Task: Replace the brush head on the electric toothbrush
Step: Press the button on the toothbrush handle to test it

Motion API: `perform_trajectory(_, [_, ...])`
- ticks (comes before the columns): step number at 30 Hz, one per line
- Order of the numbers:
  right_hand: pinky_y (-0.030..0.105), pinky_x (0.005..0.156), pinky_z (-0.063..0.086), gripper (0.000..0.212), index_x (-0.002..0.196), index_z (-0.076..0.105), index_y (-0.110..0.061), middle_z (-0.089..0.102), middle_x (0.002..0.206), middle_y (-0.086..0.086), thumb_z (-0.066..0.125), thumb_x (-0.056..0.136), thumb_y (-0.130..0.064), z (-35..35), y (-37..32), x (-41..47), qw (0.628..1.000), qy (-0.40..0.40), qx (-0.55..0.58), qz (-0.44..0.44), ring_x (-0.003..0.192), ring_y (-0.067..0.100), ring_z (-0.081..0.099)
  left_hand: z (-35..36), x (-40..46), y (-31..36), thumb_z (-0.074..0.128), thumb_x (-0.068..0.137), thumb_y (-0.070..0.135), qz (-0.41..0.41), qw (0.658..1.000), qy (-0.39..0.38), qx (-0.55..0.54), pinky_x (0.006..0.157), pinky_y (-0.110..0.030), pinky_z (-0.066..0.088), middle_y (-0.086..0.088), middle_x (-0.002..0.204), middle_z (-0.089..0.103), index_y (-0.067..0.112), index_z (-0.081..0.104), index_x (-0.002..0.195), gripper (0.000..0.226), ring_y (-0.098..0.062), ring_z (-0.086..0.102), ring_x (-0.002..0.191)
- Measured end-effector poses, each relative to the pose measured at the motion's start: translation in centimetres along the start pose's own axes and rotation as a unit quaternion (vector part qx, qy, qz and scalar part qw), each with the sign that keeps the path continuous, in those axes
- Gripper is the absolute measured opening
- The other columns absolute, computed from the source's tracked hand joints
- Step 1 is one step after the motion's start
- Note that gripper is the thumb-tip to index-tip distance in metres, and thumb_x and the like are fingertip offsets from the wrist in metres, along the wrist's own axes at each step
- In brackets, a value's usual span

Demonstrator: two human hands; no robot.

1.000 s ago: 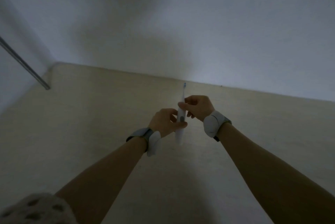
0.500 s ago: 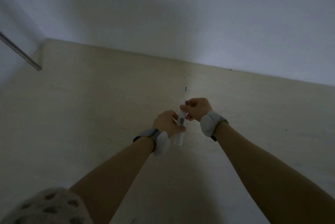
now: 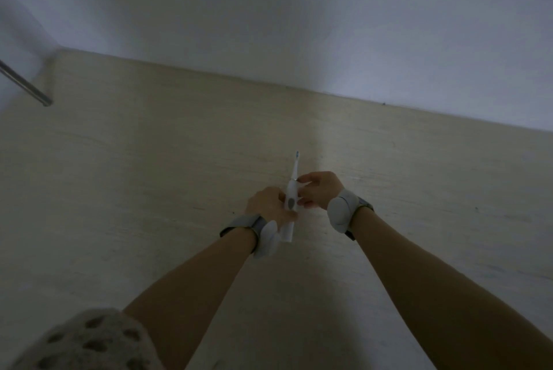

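Note:
A white electric toothbrush [image 3: 290,205] with a grey button stands nearly upright above the pale table [image 3: 149,190]. Its thin brush head [image 3: 295,166] points away from me, with a blue-tipped bristle end at the top. My left hand [image 3: 269,205] is wrapped around the handle's middle. My right hand [image 3: 320,190] pinches the toothbrush at the neck, where the brush head meets the handle. Both wrists carry grey bands with white pods. The handle's lower end sticks out below my left hand.
A pale wall [image 3: 299,25] rises behind the table's far edge. A metal rod [image 3: 27,85] slants in from the left and ends over the table's far left corner. A spotted sleeve [image 3: 89,342] shows at the bottom left.
The view has tilted a little, so the hands sit lower against the table. Both hands keep their grip; the right fingers have shifted slightly at the neck.

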State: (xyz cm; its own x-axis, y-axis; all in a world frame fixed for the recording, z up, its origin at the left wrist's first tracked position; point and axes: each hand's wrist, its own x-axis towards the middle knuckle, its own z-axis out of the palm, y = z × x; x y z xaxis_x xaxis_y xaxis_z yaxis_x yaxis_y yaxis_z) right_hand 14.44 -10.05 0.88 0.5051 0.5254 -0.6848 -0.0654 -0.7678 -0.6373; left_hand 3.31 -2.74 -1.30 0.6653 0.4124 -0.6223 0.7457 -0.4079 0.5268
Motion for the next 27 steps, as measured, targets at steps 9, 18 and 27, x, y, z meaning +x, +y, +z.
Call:
perform_trajectory(9, [0.046, 0.086, 0.055, 0.038, 0.12, 0.056, 0.006, 0.063, 0.113, 0.034, 0.061, 0.083, 0.004, -0.11, 0.2, -0.23, 1.0, -0.012, 0.009, -0.011, 0.099, 0.044, 0.065, 0.03, 0.29, 0.26, 0.068, 0.081, 0.023, 0.002, 1.0, 0.009, -0.001, 0.062, -0.033, 0.046, -0.004, 0.054, 0.047, 0.014, 0.042, 0.05, 0.041, -0.026, 0.053, 0.069])
perform_trajectory(18, [0.049, 0.087, 0.054, 0.037, 0.122, 0.056, 0.003, 0.062, 0.114, 0.035, 0.06, 0.086, 0.0, -0.03, 0.33, -0.36, 0.999, -0.019, 0.025, -0.009, 0.098, 0.045, 0.064, 0.37, 0.44, -0.27, 0.069, 0.079, 0.025, 0.017, 0.999, 0.017, -0.037, 0.074, -0.036, 0.051, -0.028, 0.095, 0.069, -0.005, 0.065, 0.089, 0.032, -0.039, 0.065, 0.09])
perform_trajectory(27, [0.051, 0.086, 0.054, 0.038, 0.121, 0.054, 0.004, 0.063, 0.11, 0.036, 0.06, 0.084, 0.003, -0.26, 0.81, -0.08, 0.999, -0.028, 0.023, 0.001, 0.076, 0.035, 0.061, -0.04, 0.3, -0.42, 0.07, 0.078, 0.033, 0.012, 1.0, 0.015, -0.021, 0.076, -0.039, 0.053, -0.023, 0.09, 0.066, 0.001, 0.063, 0.086, 0.034, -0.037, 0.065, 0.089])
